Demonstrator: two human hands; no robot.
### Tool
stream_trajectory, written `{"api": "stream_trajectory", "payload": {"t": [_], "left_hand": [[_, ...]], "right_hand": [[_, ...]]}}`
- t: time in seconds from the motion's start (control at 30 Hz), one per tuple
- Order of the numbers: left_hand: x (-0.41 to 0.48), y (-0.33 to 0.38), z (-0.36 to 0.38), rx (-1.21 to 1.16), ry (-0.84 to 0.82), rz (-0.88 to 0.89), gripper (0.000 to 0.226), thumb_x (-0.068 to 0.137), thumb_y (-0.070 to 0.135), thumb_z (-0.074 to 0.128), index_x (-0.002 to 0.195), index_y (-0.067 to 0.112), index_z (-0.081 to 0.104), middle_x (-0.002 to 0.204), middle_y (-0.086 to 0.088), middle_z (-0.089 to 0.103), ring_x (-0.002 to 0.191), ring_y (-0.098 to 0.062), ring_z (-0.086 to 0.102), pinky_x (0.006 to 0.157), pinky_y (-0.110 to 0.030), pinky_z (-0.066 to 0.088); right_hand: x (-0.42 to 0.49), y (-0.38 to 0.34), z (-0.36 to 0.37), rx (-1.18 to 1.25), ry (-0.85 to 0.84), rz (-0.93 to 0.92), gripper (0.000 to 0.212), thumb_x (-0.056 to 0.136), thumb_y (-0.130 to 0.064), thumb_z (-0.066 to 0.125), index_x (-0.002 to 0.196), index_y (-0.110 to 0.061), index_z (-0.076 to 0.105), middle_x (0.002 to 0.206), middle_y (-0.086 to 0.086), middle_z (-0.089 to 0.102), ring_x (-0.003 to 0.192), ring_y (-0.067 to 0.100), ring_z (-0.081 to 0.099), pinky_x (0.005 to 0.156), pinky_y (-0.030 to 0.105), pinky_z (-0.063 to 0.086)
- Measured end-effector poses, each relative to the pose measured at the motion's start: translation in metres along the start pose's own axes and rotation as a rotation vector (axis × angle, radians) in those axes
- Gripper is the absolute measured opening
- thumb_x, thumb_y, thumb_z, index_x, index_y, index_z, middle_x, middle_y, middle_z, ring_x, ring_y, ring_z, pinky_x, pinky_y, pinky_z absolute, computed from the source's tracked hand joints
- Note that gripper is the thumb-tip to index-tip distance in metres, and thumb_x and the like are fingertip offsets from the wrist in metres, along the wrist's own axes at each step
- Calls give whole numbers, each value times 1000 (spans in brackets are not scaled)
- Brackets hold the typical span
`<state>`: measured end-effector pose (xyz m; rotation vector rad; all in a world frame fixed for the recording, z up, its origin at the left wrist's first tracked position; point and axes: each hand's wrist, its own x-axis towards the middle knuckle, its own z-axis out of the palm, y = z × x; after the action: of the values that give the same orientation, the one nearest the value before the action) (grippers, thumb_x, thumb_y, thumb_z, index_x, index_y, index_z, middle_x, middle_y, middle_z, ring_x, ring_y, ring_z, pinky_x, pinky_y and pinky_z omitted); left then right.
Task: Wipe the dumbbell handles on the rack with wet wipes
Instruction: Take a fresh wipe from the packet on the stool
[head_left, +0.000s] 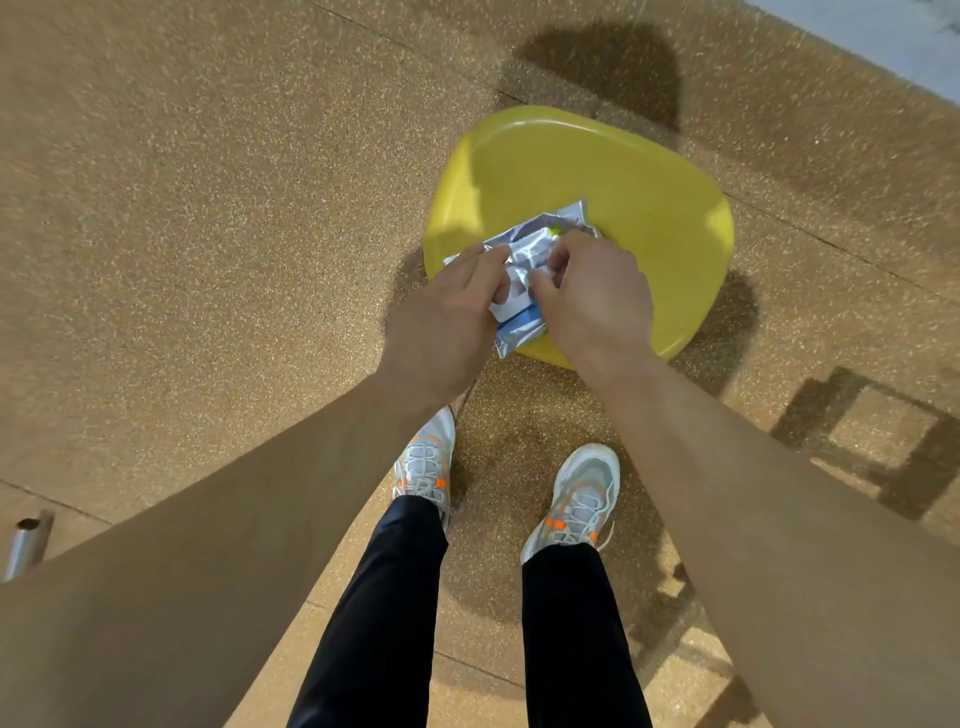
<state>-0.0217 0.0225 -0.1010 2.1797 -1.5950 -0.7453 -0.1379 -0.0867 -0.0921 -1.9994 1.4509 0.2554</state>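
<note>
Our left forearm (249, 509) and right forearm (753, 493) reach forward and down from the bottom corners, bare. Between them we see black trousers (384, 597) and pale shoes (582, 493) with orange marks, standing on a speckled tan floor (208, 208). Our hands meet on a silvery wipes pack (540, 234) over the near edge of a yellow seat (597, 171); we cannot tell whether the pack rests on the seat or hangs just above it. Our left hand (441, 322) grips the pack's left side, fingers curled over its top and thumb pressed on its face. Our right hand (597, 301) pinches the pack near its middle with bent fingers; a small white bit shows at the fingertips, too blurred to name. A metal tube (28, 540) pokes in at the left edge.
</note>
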Motion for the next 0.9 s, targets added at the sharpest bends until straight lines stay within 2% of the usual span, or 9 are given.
{"api": "stream_trajectory", "payload": {"t": [0.07,0.17,0.3,0.4,0.53,0.63,0.7,0.8,0.9], "left_hand": [[-1,-2,3,-15,-27,-27,45,81,-1,48,124,10,56,122,-3,62,133,-20,49,67,-45,56],[-1,-3,4,-41,-60,-88,47,86,5,44,131,12,53,134,-3,59,144,-19,42,76,-47,57],[0,2,1,-85,-36,-129,38,86,0,49,121,13,55,141,0,59,143,-19,43,76,-47,56],[1,5,-1,-103,-43,-175,40,88,-1,52,125,15,56,140,3,59,143,-18,42,79,-47,54],[2,4,0,-113,-45,-190,32,90,0,51,118,16,55,145,7,55,145,-14,39,82,-46,54],[2,0,1,-115,-67,-170,41,89,5,45,127,17,53,142,5,56,144,-17,41,84,-47,54],[2,-3,2,-95,-80,-159,43,88,8,43,129,17,53,144,4,55,146,-16,39,85,-47,55],[1,-6,4,-76,-72,-148,40,90,8,49,127,23,49,144,6,55,144,-15,41,81,-46,57],[1,1,4,-62,-39,-161,33,90,7,54,118,24,48,140,8,56,139,-15,48,69,-37,54]], "right_hand": [[1,-1,1,4,3,14,22,94,-35,67,106,-16,65,107,6,68,97,27,63,72,34,45],[3,-2,0,5,-9,1,25,93,-35,70,106,-13,66,107,7,69,99,27,64,76,34,46],[6,-2,-2,-21,-36,-41,20,95,-31,69,102,-12,69,105,9,69,97,29,64,70,32,40],[8,-3,0,-72,-41,-48,13,98,-27,65,97,-14,69,105,8,68,96,27,63,68,30,33],[7,-4,5,-126,-26,-61,12,101,-18,59,95,-12,67,105,10,64,94,28,62,66,31,29],[4,-4,8,-192,-39,-105,8,101,-10,56,104,-9,64,114,12,60,100,31,61,68,32,30],[2,-4,8,-241,-56,-149,14,100,-5,57,113,-7,61,121,14,58,105,32,60,71,32,31],[2,-1,8,-288,-73,-216,20,100,-3,56,120,-3,56,125,19,56,108,34,60,74,32,33],[3,5,7,-263,-75,-267,19,102,-6,53,120,-1,54,125,20,55,107,35,59,75,31,32]]}}
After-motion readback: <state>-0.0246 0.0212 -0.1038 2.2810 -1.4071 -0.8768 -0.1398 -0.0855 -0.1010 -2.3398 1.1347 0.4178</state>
